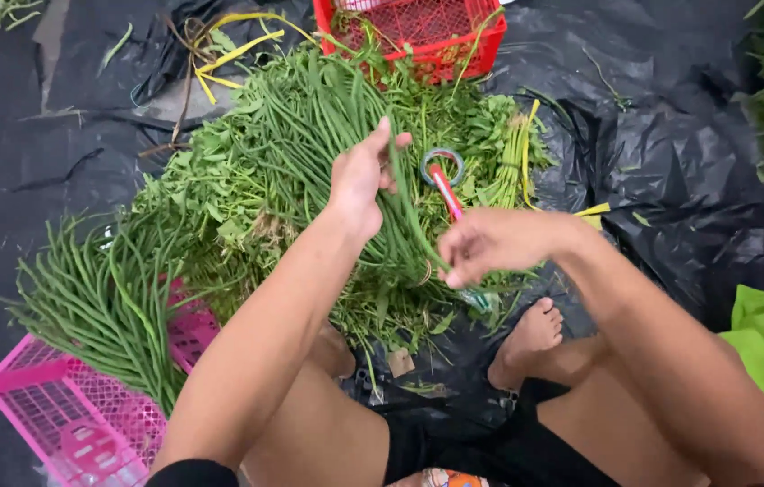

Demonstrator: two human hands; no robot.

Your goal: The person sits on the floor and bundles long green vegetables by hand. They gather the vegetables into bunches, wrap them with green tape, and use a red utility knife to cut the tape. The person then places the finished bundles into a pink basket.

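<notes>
Heap of leafy green stems (247,180) lies beyond both hands; red plastic crate (418,32) farther off. Left hand (359,180) curls around a long green stem bunch (400,207); right hand (490,243) pinches its lower end.

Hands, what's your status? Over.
Left hand gripping green stems. Right hand pinching same stems lower down. Tape roll lies behind them.

glossy crinkled black plastic sheet (671,162) underneath, pink plastic lattice crate (75,415) near left, red plastic mesh basket (418,32) far, smooth matt green stems (346,135), shiny tape roll (442,166), matt lime cloth (761,334) right, yellow plastic strapping (229,54)
</notes>
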